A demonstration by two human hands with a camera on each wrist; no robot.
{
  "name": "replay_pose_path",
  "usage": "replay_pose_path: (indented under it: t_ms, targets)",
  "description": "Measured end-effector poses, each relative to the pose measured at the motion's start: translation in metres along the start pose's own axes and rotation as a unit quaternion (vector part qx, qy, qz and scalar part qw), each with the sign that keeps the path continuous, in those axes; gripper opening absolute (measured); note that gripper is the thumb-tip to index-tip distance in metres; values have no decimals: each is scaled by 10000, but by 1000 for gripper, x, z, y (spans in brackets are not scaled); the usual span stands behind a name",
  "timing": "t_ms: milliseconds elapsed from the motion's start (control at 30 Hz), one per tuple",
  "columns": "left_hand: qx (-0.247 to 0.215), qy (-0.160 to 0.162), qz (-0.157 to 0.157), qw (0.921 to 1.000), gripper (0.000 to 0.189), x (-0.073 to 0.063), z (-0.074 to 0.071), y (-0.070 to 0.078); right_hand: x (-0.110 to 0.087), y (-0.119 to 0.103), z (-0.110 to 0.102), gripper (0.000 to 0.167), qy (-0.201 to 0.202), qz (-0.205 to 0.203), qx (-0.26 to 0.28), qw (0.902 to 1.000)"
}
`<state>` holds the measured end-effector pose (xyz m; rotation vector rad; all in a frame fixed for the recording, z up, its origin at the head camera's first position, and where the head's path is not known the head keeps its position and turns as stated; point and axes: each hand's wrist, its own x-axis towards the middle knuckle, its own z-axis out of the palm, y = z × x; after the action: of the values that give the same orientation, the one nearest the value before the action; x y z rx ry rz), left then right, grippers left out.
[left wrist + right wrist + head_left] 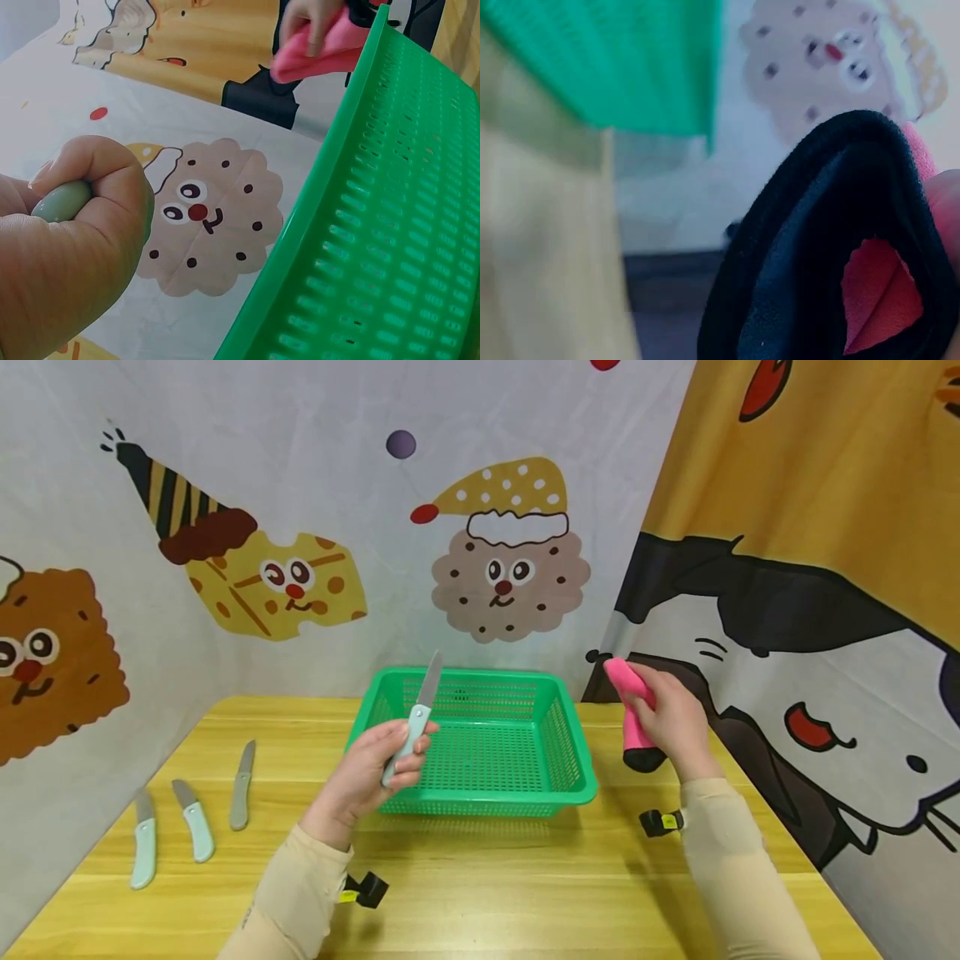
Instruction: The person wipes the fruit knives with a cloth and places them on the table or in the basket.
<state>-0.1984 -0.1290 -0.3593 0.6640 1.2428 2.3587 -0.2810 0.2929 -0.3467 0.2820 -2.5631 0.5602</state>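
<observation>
The left hand (378, 764) curls round a pale-green-handled knife (417, 720), blade up, near the green perforated plastic basket (487, 797); the right hand (675, 714) grips a pink, black-rimmed fabric tube (634, 722) right of it. Cartoon-printed white fabric (390, 602) backs the yellow wood-grain table (495, 885).

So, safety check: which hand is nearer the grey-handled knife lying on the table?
The left hand, right of that knife; the right hand is farther right, past the green basket.
</observation>
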Motion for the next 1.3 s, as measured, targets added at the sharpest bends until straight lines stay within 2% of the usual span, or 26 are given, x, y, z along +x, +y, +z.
replay_pose_path:
  t_ms: [167, 300, 400, 533, 600, 833, 1033, 1300]
  targets:
    - [-29, -69, 24, 10000, 37, 3, 5, -1, 4, -40, -15, 53, 477, -485, 294, 9972]
    - [21, -26, 20, 10000, 36, 8, 11, 0, 4, -72, -25, 54, 817, -1017, 490, 9902]
    - [82, -17, 49, 10000, 36, 12, 16, 0, 4, -92, -27, 54, 1067, -1559, 576, 9803]
    - [135, -1, 79, 9999, 37, 16, 22, -1, 2, -114, -23, 51, 1360, -2278, 727, 9614]
    - [137, 5, 87, 9999, 37, 18, 24, -2, 1, -123, -19, 49, 1389, -2562, 737, 9537]
    - [120, -25, 23, 9999, 36, 21, 28, -5, -7, -150, -2, 47, 1187, -3215, 719, 9367]
    - [267, -304, 170, 9990, 34, 23, 29, -11, -15, -170, 9, 49, 1141, -3680, 431, 9218]
    - [373, -420, 97, 9984, 31, 21, 30, -19, -20, -180, 21, 42, 1198, -3787, 148, 9176]
